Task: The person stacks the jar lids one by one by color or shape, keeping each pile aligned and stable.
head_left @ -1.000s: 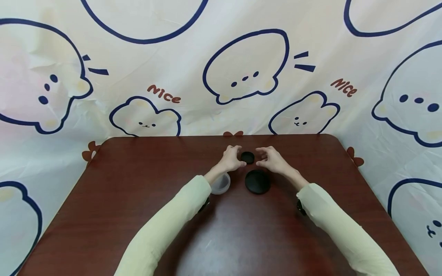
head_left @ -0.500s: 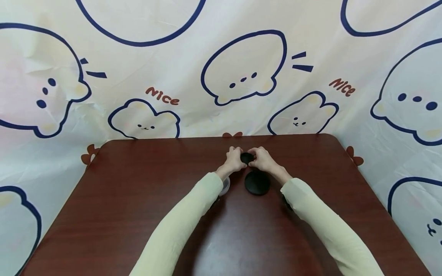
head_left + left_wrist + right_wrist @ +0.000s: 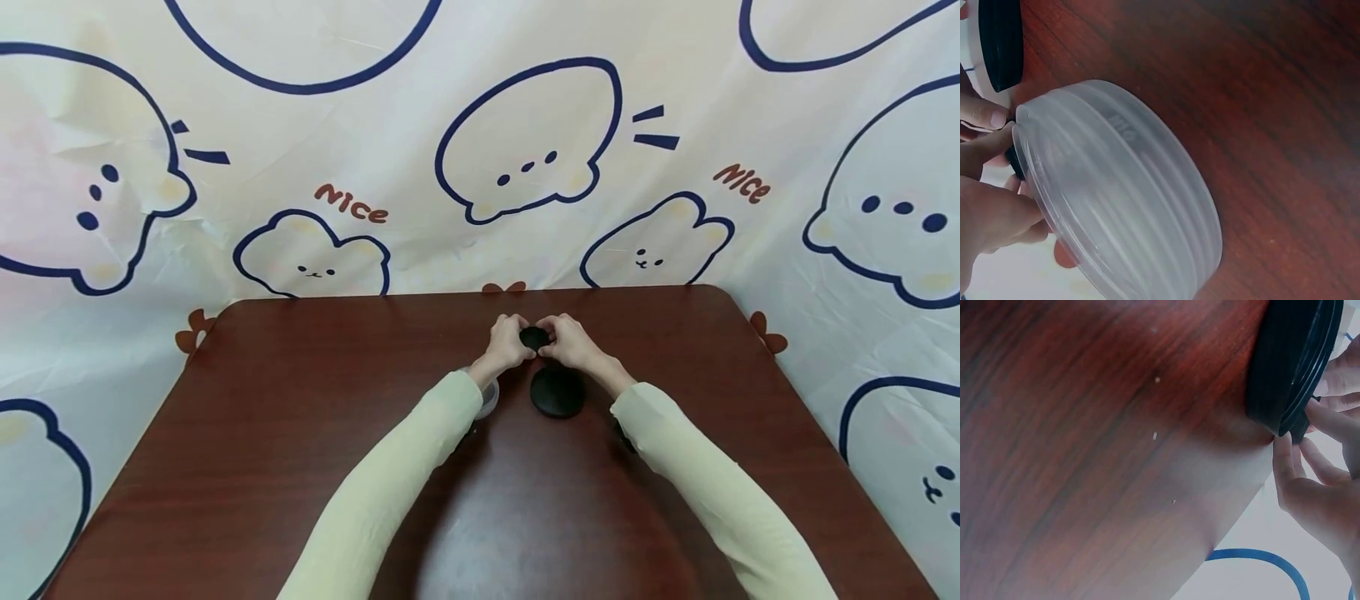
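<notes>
At the far middle of the table, a small black disc-like piece (image 3: 534,338) is held between both hands in the head view. My left hand (image 3: 507,343) pinches its left side, thumb toward me. On the opposite side, my right hand (image 3: 572,342) pinches it with thumb and fingers. Closer to me is a larger black round lid (image 3: 557,392), near the right wrist. A translucent ribbed plastic tub (image 3: 1122,187) fills much of the left wrist view and hides most of the small piece there. The right wrist view shows the larger lid (image 3: 1285,362) partly covering the small piece (image 3: 1300,428).
The dark red-brown wooden table (image 3: 315,433) reaches to a cartoon-printed cloth backdrop (image 3: 412,167) at its far edge. My left sleeve (image 3: 397,475) passes over the tub, covering part of it in the head view.
A second ago both hands were spread apart around the small black piece. They have since closed in on it from either side, the right hand moving left. The larger lid and tub stay put.
</notes>
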A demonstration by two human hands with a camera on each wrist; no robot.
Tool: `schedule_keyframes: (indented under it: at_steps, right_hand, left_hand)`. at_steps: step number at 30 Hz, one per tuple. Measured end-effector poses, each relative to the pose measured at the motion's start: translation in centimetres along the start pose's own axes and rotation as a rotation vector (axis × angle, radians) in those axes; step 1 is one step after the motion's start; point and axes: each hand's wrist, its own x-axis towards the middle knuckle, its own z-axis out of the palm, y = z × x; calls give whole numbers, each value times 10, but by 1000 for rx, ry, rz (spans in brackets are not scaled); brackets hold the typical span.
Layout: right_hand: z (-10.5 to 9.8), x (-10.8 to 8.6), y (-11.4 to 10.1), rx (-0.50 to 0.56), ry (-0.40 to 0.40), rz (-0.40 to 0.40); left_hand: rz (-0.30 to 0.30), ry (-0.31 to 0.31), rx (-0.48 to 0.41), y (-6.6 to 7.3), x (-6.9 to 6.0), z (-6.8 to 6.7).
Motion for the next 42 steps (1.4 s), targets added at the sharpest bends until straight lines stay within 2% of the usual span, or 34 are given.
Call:
schedule_keyframes:
  at_steps: [5,15,22,30,35,42]
  right_hand:
    - [-2,-10,-1,22,-10,13]
    - [-7,-29,-10,50,34,-3]
    - [-8,-45,-19,36,23,6]
    - [-9,-65,-24,46,11,-19]
    - [-10,-80,-22,38,29,-31]
    - [-9,-93,-17,36,23,-26]
  left_hand:
    - [3,-7,-17,4,-8,1]
    - [31,-18,-84,10,-25,-2]
    - [85,-37,-65,12,-41,-3]
    - [102,-48,-19,22,-59,-4]
    - [131,-72,-10,29,-67,1]
    - [132,-94,2,32,-73,9]
